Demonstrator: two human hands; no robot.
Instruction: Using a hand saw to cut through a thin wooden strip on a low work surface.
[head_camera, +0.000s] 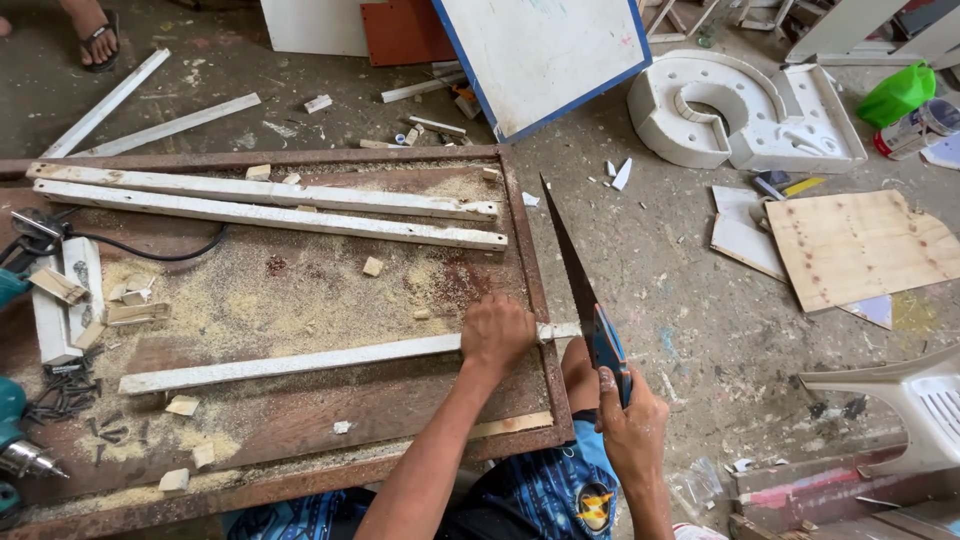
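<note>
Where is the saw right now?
In the head view, the saw is in the right hand, at the table's right edge. Its blade meets the white wooden strip that the left hand presses down.

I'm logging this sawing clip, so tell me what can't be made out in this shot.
Head view only:
- White wooden strip: the stretch under the left hand is covered.
- Hand saw's blue handle: its lower end is wrapped by the right hand.
- Teal power drill: cut off by the left edge.
- Black screws: too small to count.
</note>
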